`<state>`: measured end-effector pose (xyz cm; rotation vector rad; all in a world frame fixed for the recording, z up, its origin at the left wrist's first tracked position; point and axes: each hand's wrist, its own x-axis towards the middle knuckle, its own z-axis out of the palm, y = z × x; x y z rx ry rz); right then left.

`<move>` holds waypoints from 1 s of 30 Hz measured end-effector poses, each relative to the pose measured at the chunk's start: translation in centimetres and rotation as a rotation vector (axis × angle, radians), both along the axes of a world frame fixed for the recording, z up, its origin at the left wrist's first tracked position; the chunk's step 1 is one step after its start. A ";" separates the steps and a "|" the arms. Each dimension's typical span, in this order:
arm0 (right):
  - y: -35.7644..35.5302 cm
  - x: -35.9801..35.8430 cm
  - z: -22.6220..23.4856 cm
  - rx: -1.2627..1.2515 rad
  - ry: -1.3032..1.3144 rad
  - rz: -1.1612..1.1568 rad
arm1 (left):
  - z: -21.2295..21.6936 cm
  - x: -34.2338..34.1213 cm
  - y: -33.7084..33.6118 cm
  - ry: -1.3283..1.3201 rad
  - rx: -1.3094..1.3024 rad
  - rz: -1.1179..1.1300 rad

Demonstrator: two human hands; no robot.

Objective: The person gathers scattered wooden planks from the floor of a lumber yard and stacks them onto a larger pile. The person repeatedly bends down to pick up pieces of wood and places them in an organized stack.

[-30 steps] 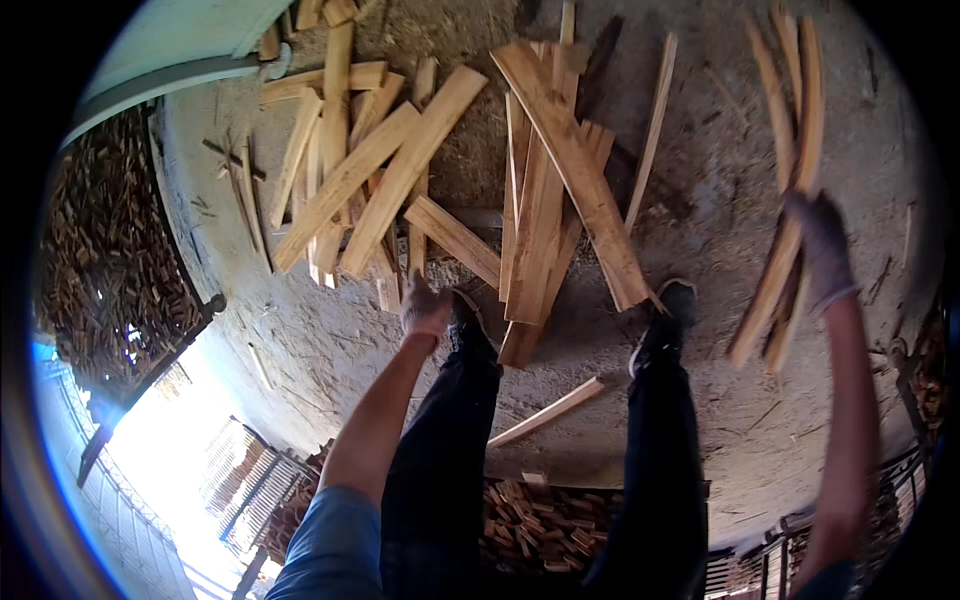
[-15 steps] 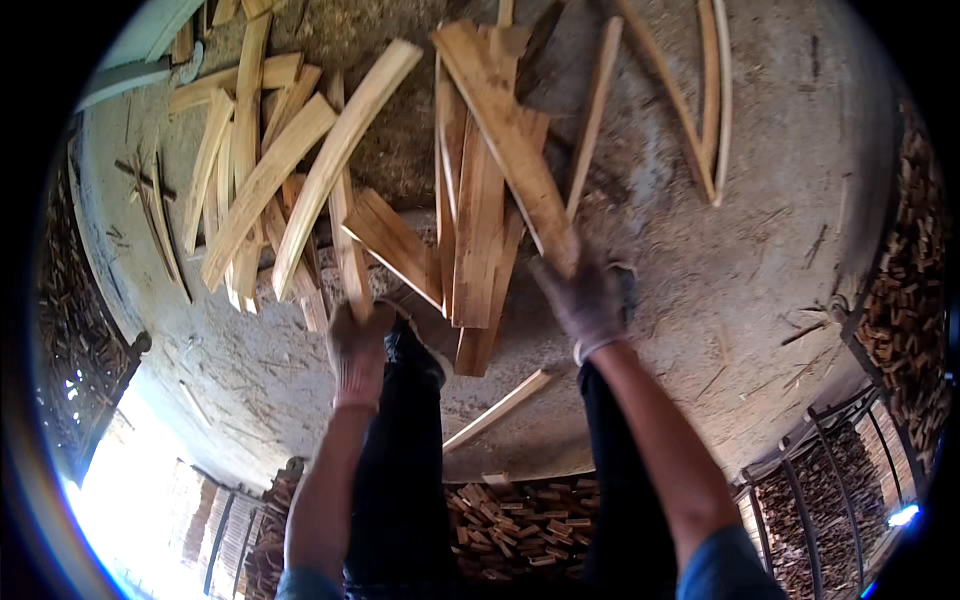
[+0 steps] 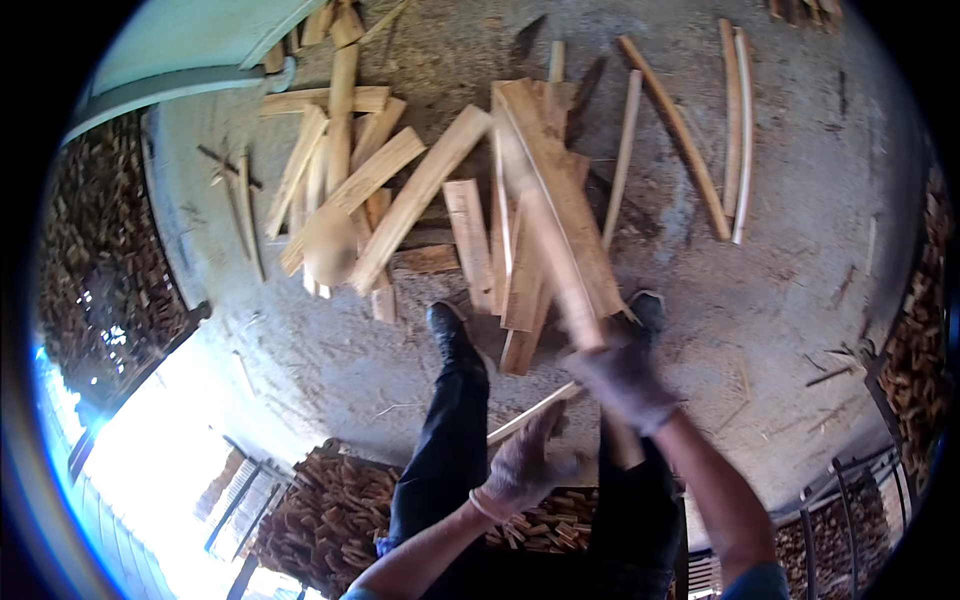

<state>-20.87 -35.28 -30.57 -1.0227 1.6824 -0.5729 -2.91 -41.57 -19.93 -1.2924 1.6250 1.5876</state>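
My right hand [image 3: 622, 382], in a pale work glove, is closed round a long wooden strip [image 3: 562, 262] blurred by motion. The strip slants up to the left, over a wide board [image 3: 575, 205] on the pile. Its lower part shows below the hand, in front of my right leg. My left hand [image 3: 522, 470], gloved too, is raised with thumb and fingers apart and nothing seen in it. Near its fingertips, a thin stick [image 3: 530, 412] lies on the floor. Left of the pile, several boards [image 3: 425, 195] lie crossed. A blurred pale round shape [image 3: 330, 250] over them cannot be made out.
Thin curved strips [image 3: 680, 135] lie at the far right of the concrete floor [image 3: 780, 300]. My shoes [image 3: 447, 322] stand near the boards. Stacked wood [image 3: 320, 510] lies behind me, and more [image 3: 100, 230] at the left. A pale green metal part [image 3: 190, 50] juts in at the upper left.
My left hand has left the boards and moved back and right, toward my right hand. My right hand has drawn nearer my body and now holds the blurred strip. The view has shifted.
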 end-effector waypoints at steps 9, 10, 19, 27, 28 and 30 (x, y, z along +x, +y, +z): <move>7.5 -16.2 -10.7 0.285 0.553 -0.354 | -15.4 10.5 -21.2 -0.370 -0.735 -0.196; 6.7 -15.2 -11.2 0.288 0.457 -0.362 | -16.7 12.2 -24.7 -0.333 -0.829 -0.302; -5.3 5.3 -11.8 0.118 -0.274 -0.284 | -23.1 13.0 -46.5 -0.433 -0.886 -0.505; -24.5 22.7 -21.5 0.129 -0.842 -0.420 | -24.8 15.8 -50.3 -0.272 -0.283 -0.108; -26.7 24.1 -22.8 0.073 -0.961 -0.571 | -25.0 15.3 -49.6 -0.221 -0.260 -0.121; -30.3 25.8 -21.7 0.086 -1.118 -0.724 | -25.1 16.2 -47.9 -0.143 -0.222 -0.097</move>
